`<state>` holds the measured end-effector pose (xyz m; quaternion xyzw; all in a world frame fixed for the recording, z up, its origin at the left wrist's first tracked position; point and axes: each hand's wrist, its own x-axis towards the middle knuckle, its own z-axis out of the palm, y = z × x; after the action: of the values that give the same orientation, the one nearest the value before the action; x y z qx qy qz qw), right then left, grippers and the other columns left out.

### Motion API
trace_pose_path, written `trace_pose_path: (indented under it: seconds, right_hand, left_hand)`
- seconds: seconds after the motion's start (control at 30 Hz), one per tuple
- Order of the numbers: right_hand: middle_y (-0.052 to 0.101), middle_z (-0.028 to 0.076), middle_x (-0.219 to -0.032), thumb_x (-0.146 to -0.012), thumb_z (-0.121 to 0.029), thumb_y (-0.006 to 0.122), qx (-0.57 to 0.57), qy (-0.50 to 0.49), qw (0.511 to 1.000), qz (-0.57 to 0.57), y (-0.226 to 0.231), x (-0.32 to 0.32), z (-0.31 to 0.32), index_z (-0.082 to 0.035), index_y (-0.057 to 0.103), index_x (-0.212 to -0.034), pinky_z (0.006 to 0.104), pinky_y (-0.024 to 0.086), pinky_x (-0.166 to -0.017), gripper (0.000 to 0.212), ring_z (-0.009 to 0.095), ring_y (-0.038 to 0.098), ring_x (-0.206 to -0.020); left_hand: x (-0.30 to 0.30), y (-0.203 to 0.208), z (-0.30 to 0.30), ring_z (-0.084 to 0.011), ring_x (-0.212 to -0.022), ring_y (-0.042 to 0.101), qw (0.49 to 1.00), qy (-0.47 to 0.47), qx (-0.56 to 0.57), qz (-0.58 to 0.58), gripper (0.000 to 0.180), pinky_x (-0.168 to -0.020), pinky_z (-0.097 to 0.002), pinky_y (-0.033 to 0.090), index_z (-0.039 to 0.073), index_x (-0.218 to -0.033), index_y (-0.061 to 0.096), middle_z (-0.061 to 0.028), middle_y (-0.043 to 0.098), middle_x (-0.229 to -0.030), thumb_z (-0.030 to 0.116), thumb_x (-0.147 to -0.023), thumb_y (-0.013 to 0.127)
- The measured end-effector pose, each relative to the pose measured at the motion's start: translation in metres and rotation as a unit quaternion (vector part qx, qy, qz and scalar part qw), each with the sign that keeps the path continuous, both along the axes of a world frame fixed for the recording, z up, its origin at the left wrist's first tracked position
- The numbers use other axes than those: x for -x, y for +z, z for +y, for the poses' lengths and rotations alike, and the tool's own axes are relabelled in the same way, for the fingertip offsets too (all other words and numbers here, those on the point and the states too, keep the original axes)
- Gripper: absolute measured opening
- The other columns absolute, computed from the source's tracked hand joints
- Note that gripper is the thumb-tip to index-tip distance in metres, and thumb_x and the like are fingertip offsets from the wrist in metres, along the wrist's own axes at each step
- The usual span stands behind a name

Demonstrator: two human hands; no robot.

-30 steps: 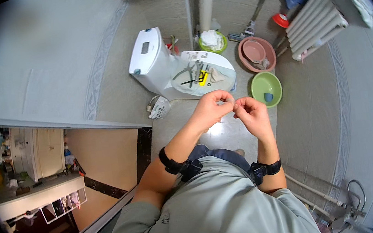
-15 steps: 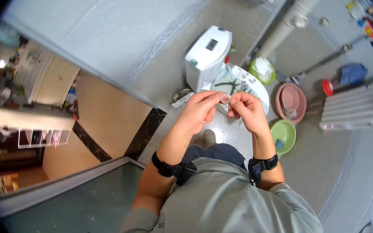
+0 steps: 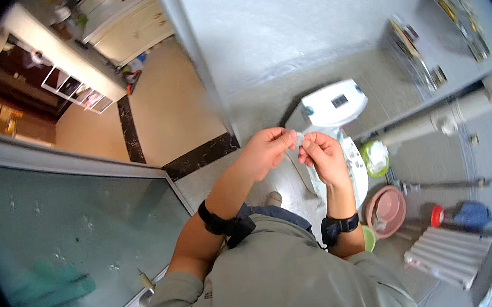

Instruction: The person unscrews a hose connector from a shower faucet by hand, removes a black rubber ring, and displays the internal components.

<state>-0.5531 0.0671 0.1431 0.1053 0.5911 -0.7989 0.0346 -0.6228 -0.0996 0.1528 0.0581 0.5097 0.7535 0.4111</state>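
Between my two hands is a small whitish, see-through ring (image 3: 299, 139), blurred at this size. My left hand (image 3: 265, 154) is closed, its thumb and forefinger pinching the ring's left edge. From the other side my right hand (image 3: 325, 158) grips it in the same way, fingertips almost meeting the left ones. Both hands are held up in front of my body. Behind them stands a white toilet with a tank (image 3: 337, 102), whose bowl is partly covered by my right hand.
On the left a frosted glass door (image 3: 85, 232) stands by a doorway with a dark stone sill (image 3: 201, 157). To the right are a lime-green bin (image 3: 375, 166), nested pink basins (image 3: 386, 210), a green basin (image 3: 369, 237) and a white radiator (image 3: 449, 255). A pipe (image 3: 425, 126) runs along the wall.
My view has turned, so the room has swung clockwise around me and the door fills more of the left. Both hands keep hold of the ring, which looks more edge-on now.
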Motion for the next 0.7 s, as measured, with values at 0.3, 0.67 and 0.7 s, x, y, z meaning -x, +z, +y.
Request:
trace_pose_path:
  seconds: [0.3,0.67,0.7]
  right_hand:
    - [0.06,0.001,-0.072,-0.089,-0.008,0.054,-0.029,0.15,0.988,0.026,-0.018,0.102,-0.101,-0.001,0.06,-0.087,0.0188,0.038,-0.053,0.01,0.007,0.055,-0.062]
    - [0.059,0.001,-0.074,-0.087,-0.004,0.057,-0.171,0.271,0.937,0.134,-0.017,0.281,-0.303,0.002,0.06,-0.089,0.0213,0.047,-0.06,0.008,0.007,0.057,-0.067]
    - [0.058,0.0,-0.075,-0.088,-0.004,0.056,-0.194,0.291,0.925,0.146,-0.013,0.297,-0.32,0.002,0.06,-0.088,0.021,0.047,-0.061,0.007,0.006,0.057,-0.069]
  left_hand:
    - [0.061,-0.004,-0.118,-0.0029,-0.05,0.036,0.989,0.091,0.092,0.066,0.025,-0.042,-0.0198,0.026,0.002,-0.092,0.061,0.0034,0.05,-0.07,0.026,-0.09,0.058]
    - [0.192,-0.014,-0.318,-0.0012,-0.05,0.041,0.946,0.245,0.175,0.119,0.016,-0.041,-0.0178,0.03,0.004,-0.091,0.062,0.0047,0.051,-0.065,0.019,-0.085,0.064]
    - [0.203,-0.012,-0.333,-0.002,-0.052,0.043,0.941,0.261,0.164,0.139,0.016,-0.042,-0.0182,0.032,0.004,-0.09,0.062,0.0039,0.052,-0.068,0.019,-0.084,0.064]
